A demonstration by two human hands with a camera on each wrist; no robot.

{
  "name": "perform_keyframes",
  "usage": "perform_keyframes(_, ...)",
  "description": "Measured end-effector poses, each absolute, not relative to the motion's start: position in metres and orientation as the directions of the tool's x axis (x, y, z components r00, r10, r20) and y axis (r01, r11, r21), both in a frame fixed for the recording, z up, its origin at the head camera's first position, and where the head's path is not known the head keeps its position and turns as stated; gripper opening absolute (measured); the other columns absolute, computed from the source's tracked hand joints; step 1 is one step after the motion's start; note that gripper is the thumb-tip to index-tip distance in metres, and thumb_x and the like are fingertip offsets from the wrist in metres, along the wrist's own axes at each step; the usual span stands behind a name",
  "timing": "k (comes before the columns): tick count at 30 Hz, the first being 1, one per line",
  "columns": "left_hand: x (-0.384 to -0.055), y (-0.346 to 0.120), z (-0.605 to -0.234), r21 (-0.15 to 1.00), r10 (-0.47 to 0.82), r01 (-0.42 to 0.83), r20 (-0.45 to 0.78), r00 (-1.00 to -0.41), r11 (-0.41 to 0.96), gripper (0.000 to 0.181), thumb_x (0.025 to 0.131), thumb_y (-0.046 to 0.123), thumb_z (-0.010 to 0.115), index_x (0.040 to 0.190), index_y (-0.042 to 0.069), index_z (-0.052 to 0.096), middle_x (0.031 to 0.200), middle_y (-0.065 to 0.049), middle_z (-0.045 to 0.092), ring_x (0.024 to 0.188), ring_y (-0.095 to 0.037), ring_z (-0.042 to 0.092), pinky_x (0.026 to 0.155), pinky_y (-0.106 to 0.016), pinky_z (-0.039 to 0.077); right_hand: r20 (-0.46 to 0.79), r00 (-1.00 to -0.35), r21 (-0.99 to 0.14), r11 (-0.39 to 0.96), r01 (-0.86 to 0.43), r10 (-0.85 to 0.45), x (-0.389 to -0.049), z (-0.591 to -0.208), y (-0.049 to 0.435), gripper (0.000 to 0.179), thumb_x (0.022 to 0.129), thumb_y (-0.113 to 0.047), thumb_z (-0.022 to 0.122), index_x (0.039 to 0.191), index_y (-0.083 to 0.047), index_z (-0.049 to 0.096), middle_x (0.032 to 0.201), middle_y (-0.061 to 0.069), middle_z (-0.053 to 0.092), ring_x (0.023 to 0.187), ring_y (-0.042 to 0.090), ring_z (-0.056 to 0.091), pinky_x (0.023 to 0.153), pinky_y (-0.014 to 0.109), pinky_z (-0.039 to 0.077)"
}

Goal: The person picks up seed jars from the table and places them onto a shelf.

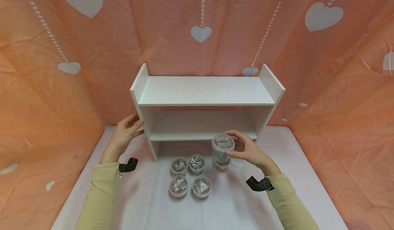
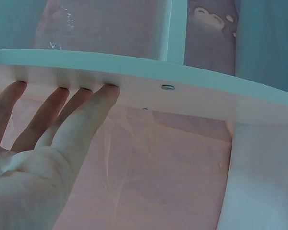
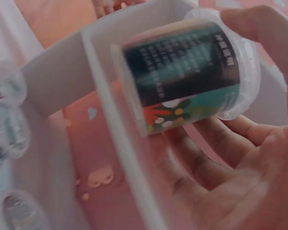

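Observation:
A white two-tier shelf (image 1: pixel 203 91) stands on the white-covered table. My left hand (image 1: pixel 124 134) is at its left side panel; in the left wrist view the extended fingertips touch the panel (image 2: pixel 206 98), near a screw head (image 2: pixel 168 87). My right hand (image 1: pixel 249 151) holds a plastic tub (image 1: pixel 222 149) with a clear lid, in front of the lower board. In the right wrist view the thumb and fingers grip this tub (image 3: pixel 182 72), tilted in that view, with a dark label carrying pale writing and a colourful pattern.
Several similar lidded tubs stand on the table before the shelf, among them a front-left tub (image 1: pixel 178 185) and a front-right tub (image 1: pixel 201 186). Another tub (image 1: pixel 221 166) is partly hidden beneath the held one. An orange heart-patterned curtain (image 1: pixel 172 25) surrounds the table.

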State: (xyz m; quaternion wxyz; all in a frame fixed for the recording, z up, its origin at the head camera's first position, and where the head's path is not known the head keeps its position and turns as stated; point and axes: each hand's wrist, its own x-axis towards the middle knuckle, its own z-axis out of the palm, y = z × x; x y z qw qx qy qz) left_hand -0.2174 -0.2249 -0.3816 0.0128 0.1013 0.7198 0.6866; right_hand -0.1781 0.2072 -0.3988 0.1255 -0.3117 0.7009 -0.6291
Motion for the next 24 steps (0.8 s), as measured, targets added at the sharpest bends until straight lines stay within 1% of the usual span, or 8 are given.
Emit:
perform_keyframes(5, -0.217, -0.225, -0.382, 0.99, 0.164, 0.136, 0.126, -0.978, 0.046, 0.061, 0.098, 0.022, 0.057, 0.148, 0.0, 0.03, 0.147, -0.023, 0.032, 0.125, -0.023, 0.043, 0.086, -0.025, 0.052, 0.247, -0.79, -0.947, 0.033, -0.319, -0.561, -0.184, -0.373, 0.197, 0.057, 0.086, -0.003, 0.071, 0.135, 0.004, 0.042, 0.123, 0.021, 0.054, 0.109, 0.024, 0.057, 0.089, 0.034, 0.051)
perform_keyframes(9, -0.217, -0.225, -0.383, 0.989, 0.162, 0.141, 0.132, -0.978, 0.044, 0.061, 0.098, 0.022, 0.057, 0.148, 0.001, 0.031, 0.147, -0.022, 0.032, 0.124, -0.021, 0.044, 0.085, -0.025, 0.052, 0.289, -0.787, -0.933, 0.025, -0.359, -0.545, -0.188, -0.355, 0.187, 0.057, 0.087, -0.008, 0.07, 0.135, 0.004, 0.043, 0.123, 0.019, 0.054, 0.109, 0.024, 0.057, 0.089, 0.034, 0.051)
perform_keyframes(15, -0.217, -0.225, -0.383, 0.987, 0.159, 0.155, 0.145, -0.977, 0.051, 0.059, 0.098, 0.022, 0.057, 0.147, 0.001, 0.033, 0.145, -0.021, 0.035, 0.12, -0.018, 0.047, 0.084, -0.025, 0.052, 0.33, -0.775, -0.916, 0.015, -0.4, -0.539, -0.194, -0.325, 0.174, 0.059, 0.088, -0.018, 0.072, 0.134, 0.004, 0.044, 0.121, 0.017, 0.054, 0.106, 0.025, 0.058, 0.086, 0.032, 0.052)
perform_keyframes(18, -0.217, -0.225, -0.383, 0.986, 0.158, 0.153, 0.142, -0.977, 0.06, 0.059, 0.098, 0.023, 0.057, 0.147, 0.001, 0.033, 0.145, -0.021, 0.035, 0.121, -0.019, 0.047, 0.087, -0.029, 0.051, 0.348, -0.767, -0.904, 0.022, -0.426, -0.539, -0.198, -0.308, 0.166, 0.06, 0.087, -0.023, 0.073, 0.134, 0.004, 0.045, 0.121, 0.017, 0.054, 0.107, 0.025, 0.057, 0.087, 0.032, 0.051)
perform_keyframes(20, -0.217, -0.224, -0.382, 0.987, 0.157, 0.147, 0.136, -0.978, 0.062, 0.059, 0.098, 0.022, 0.057, 0.147, 0.001, 0.033, 0.145, -0.021, 0.035, 0.122, -0.02, 0.046, 0.09, -0.034, 0.05, 0.353, -0.764, -0.901, 0.023, -0.433, -0.54, -0.2, -0.297, 0.161, 0.062, 0.087, -0.025, 0.073, 0.134, 0.003, 0.045, 0.121, 0.017, 0.055, 0.107, 0.025, 0.057, 0.088, 0.032, 0.051)
perform_keyframes(24, -0.216, -0.223, -0.381, 0.989, 0.149, 0.132, 0.122, -0.981, 0.061, 0.059, 0.098, 0.022, 0.057, 0.148, 0.001, 0.032, 0.145, -0.021, 0.035, 0.123, -0.023, 0.044, 0.095, -0.044, 0.045, 0.361, -0.759, -0.903, -0.001, -0.429, -0.543, -0.205, -0.279, 0.149, 0.06, 0.086, -0.023, 0.074, 0.133, 0.003, 0.046, 0.121, 0.017, 0.057, 0.107, 0.026, 0.057, 0.09, 0.034, 0.05)
